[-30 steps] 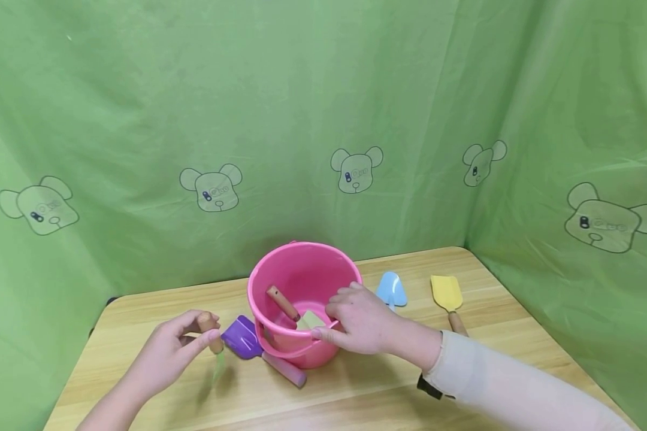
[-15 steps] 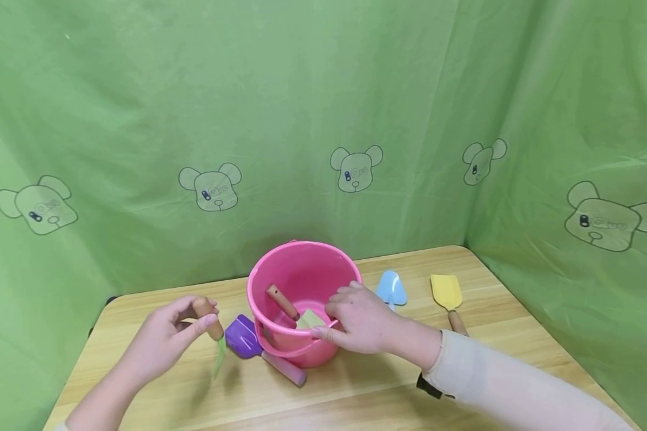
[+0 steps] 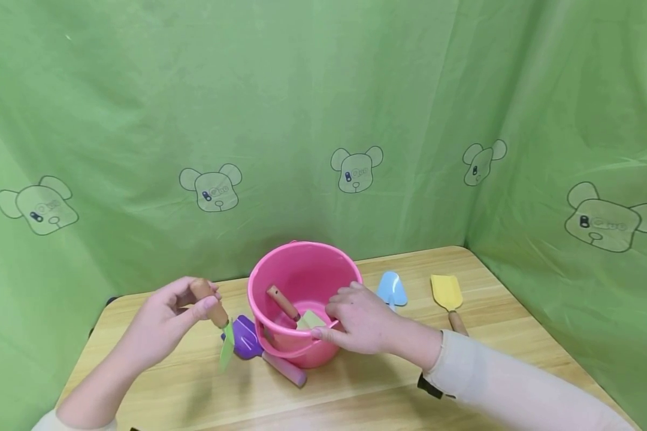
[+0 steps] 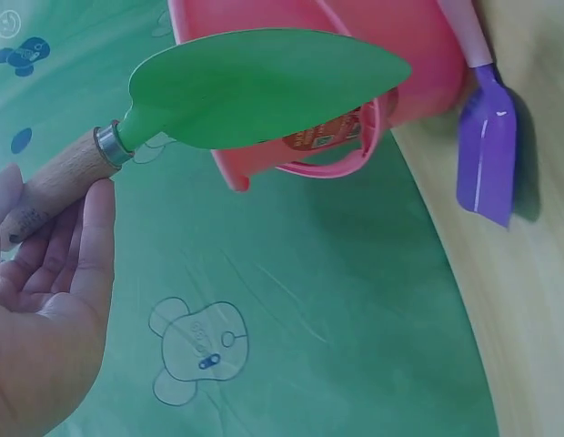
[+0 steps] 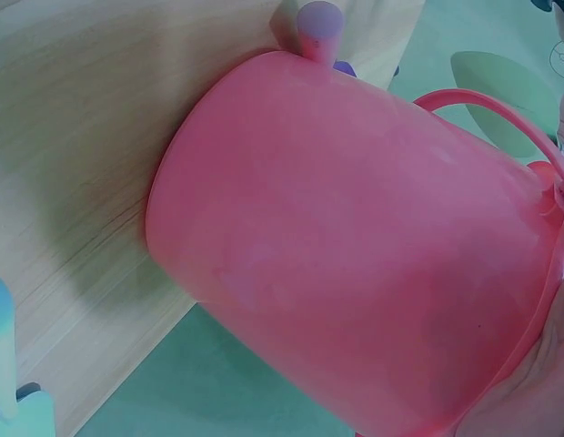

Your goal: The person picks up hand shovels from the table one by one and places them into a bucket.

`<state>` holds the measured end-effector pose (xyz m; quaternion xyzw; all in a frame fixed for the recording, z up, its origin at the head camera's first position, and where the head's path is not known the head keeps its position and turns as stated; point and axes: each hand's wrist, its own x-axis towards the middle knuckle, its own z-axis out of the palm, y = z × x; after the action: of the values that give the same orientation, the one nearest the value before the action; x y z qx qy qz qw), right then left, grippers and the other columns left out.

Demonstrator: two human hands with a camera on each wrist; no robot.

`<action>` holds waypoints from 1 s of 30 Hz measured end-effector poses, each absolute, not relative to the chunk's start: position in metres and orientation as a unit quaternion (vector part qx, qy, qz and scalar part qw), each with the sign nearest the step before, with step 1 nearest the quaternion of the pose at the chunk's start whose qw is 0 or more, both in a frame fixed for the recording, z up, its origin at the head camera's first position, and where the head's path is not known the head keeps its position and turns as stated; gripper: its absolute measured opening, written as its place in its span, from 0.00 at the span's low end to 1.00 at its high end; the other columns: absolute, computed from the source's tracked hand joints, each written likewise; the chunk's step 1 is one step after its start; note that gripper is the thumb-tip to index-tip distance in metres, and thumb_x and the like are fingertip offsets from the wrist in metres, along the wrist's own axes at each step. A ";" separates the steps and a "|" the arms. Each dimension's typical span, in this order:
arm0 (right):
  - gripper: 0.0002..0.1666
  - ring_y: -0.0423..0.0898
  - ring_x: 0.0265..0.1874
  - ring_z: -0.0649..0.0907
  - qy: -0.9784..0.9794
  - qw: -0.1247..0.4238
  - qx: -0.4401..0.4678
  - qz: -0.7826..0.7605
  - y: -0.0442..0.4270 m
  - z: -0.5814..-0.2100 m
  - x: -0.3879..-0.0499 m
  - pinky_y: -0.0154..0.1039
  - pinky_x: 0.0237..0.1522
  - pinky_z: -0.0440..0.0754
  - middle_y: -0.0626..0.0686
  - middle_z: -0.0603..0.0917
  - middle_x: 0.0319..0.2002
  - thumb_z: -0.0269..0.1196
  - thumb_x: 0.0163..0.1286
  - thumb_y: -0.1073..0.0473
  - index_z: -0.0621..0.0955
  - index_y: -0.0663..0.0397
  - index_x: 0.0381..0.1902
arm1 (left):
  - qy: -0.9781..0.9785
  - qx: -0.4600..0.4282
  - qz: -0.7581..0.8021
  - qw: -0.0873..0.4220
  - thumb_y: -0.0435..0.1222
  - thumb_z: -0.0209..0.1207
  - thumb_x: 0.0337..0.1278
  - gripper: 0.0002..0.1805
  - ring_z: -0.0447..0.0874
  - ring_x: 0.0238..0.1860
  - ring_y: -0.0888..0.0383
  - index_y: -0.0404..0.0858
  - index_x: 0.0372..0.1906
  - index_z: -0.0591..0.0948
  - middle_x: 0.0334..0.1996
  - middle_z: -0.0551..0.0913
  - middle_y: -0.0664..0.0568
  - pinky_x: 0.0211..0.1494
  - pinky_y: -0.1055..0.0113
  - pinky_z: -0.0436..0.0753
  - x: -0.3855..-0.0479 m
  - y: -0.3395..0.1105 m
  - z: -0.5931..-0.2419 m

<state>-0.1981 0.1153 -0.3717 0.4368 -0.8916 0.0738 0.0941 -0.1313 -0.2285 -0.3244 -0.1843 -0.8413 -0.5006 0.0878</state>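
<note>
My left hand (image 3: 153,326) holds a small garden trowel by its wooden handle, above the table left of the pink bucket (image 3: 302,269). The trowel's leaf-shaped green blade (image 4: 255,86) slants downward, apart from the bucket. Fingers and thumb of my right hand (image 3: 361,317) grip the bucket's near right rim. Inside the bucket leans a tool with a wooden handle (image 3: 283,302) and a pale yellow-green blade, partly hidden by the rim. A purple toy shovel (image 3: 246,338) with a pinkish handle lies against the bucket's left front.
To the right of the bucket lie a light blue shovel (image 3: 392,290), its handle hidden behind my right hand, and a yellow shovel (image 3: 446,291) with a wooden handle. Green cloth (image 3: 280,120) printed with bear heads encloses the wooden table (image 3: 517,353) behind and at the sides.
My left hand has risen with the trowel, and the blade has turned so more of its face shows in the head view. My right hand and the bucket have stayed put.
</note>
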 end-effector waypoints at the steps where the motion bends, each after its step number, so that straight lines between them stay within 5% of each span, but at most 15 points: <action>1: 0.31 0.38 0.25 0.68 -0.892 0.094 0.437 0.074 0.116 -0.372 -0.198 0.38 0.40 0.68 0.36 0.67 0.19 0.48 0.72 0.27 0.71 0.39 0.19 | -0.842 -0.183 -0.501 0.088 0.37 0.60 0.69 0.07 0.83 0.52 0.63 0.39 0.34 0.78 0.36 0.88 0.54 0.53 0.68 0.83 -0.132 -0.228 -0.322; 17: 0.30 0.37 0.26 0.69 -0.892 0.086 0.437 0.075 0.116 -0.371 -0.199 0.38 0.40 0.68 0.36 0.68 0.20 0.48 0.72 0.27 0.73 0.38 0.19 | -0.821 -0.210 -0.518 0.114 0.31 0.58 0.69 0.06 0.88 0.40 0.59 0.30 0.41 0.80 0.45 0.85 0.40 0.44 0.63 0.87 -0.138 -0.215 -0.284; 30: 0.31 0.37 0.26 0.68 -0.893 0.087 0.435 0.071 0.115 -0.371 -0.199 0.38 0.40 0.68 0.36 0.68 0.20 0.47 0.72 0.26 0.73 0.38 0.19 | -0.795 -0.198 -0.562 0.110 0.33 0.57 0.71 0.13 0.87 0.41 0.57 0.26 0.50 0.79 0.44 0.85 0.42 0.45 0.61 0.87 -0.146 -0.203 -0.266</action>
<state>-0.1987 0.1150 -0.3708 0.4354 -0.8932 0.0714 0.0873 -0.1463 -0.2025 -0.2663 -0.1981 -0.7953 -0.5621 0.1105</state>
